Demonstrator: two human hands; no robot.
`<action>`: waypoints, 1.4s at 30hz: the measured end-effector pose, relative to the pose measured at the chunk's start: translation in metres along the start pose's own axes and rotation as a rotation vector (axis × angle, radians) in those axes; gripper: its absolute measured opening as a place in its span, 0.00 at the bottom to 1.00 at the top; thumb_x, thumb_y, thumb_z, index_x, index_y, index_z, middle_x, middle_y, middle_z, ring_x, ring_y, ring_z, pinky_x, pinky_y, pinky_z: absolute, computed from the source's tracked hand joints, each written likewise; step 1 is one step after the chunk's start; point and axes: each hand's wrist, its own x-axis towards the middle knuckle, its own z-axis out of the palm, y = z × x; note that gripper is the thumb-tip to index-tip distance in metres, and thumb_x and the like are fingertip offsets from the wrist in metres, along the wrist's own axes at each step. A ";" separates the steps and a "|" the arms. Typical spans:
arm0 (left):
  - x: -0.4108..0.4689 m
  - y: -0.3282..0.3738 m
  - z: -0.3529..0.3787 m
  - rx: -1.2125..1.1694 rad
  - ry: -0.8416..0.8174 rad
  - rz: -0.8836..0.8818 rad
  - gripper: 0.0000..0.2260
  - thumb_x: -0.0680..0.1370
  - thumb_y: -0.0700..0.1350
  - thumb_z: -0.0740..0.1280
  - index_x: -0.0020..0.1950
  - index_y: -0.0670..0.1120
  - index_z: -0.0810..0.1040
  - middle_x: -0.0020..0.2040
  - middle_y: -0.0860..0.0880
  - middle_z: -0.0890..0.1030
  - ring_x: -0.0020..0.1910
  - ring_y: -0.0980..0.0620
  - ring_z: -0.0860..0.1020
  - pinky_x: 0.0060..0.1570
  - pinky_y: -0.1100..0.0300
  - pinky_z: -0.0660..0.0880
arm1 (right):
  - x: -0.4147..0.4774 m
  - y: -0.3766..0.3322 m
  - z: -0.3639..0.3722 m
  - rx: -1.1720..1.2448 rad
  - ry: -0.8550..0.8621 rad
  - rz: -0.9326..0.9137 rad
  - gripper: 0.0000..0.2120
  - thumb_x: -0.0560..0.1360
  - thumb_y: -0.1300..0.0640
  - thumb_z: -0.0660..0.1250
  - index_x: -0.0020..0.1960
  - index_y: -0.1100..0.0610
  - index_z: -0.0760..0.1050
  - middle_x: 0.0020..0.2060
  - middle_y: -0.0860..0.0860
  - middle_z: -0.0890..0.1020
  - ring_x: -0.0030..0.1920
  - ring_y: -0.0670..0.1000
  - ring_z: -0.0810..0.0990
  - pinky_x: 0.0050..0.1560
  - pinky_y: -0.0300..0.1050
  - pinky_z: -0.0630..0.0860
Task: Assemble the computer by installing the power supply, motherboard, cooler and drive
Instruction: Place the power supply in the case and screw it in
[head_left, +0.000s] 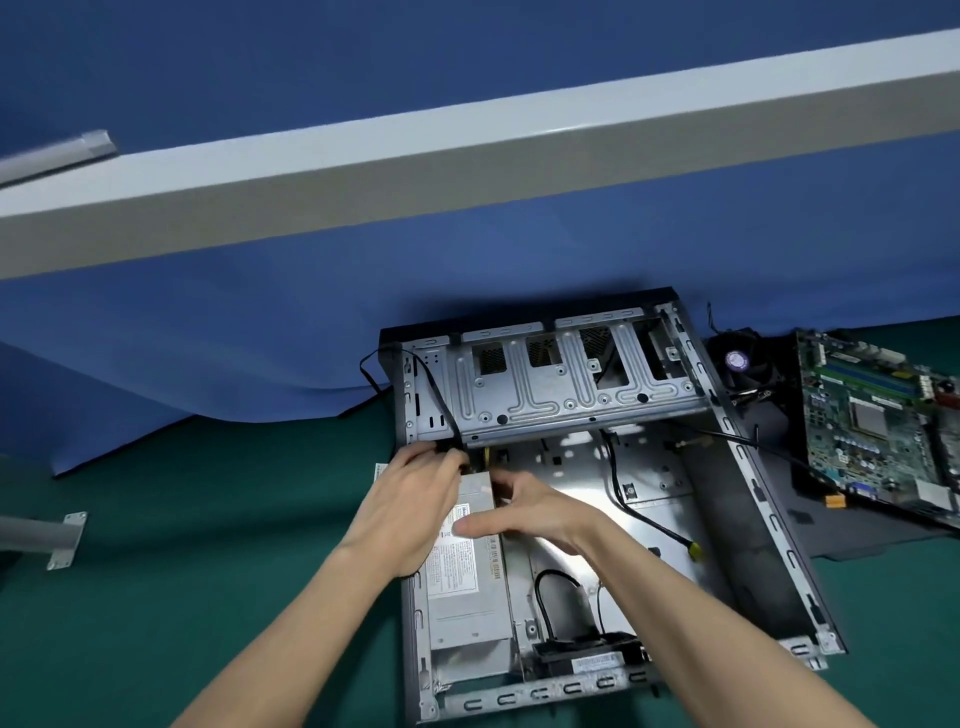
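An open metal computer case (769, 525) lies flat on the green mat. A grey power supply (462, 587) with a white label sits along the case's left side. My left hand (410, 499) lies over the far end of the power supply, its fingers curled round black cables (441, 395) near the drive cage (566, 384). My right hand (524, 512) rests on the top of the power supply with fingers curved, thumb pointing left. The green motherboard (872, 421) lies outside the case at the right. A black cooler fan (740, 364) sits behind it.
A black cable with a yellow connector (693, 548) trails across the case floor. A dark fan unit (587, 652) sits at the case's near edge. A blue cloth wall (260, 338) and a white beam (467, 156) stand behind. A grey bracket (57, 538) lies at the left.
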 end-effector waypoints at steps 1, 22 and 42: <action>0.001 -0.001 0.001 -0.008 -0.003 -0.005 0.14 0.71 0.37 0.70 0.55 0.44 0.74 0.43 0.50 0.81 0.48 0.48 0.79 0.64 0.62 0.61 | 0.000 -0.002 -0.001 -0.019 -0.014 0.007 0.31 0.62 0.49 0.81 0.62 0.53 0.77 0.53 0.48 0.84 0.58 0.48 0.80 0.67 0.48 0.70; 0.004 -0.010 0.012 -0.095 0.004 -0.028 0.11 0.79 0.37 0.57 0.61 0.40 0.70 0.51 0.44 0.79 0.61 0.43 0.72 0.70 0.57 0.60 | -0.021 -0.001 0.004 -0.130 -0.062 0.117 0.34 0.60 0.38 0.79 0.59 0.56 0.78 0.57 0.51 0.82 0.61 0.50 0.78 0.65 0.52 0.72; 0.021 0.063 -0.011 0.069 0.174 0.001 0.23 0.57 0.32 0.78 0.50 0.42 0.80 0.41 0.48 0.79 0.39 0.48 0.77 0.46 0.53 0.76 | -0.121 0.005 -0.049 0.014 0.751 -0.300 0.04 0.77 0.58 0.68 0.47 0.56 0.81 0.37 0.51 0.85 0.39 0.46 0.81 0.37 0.34 0.74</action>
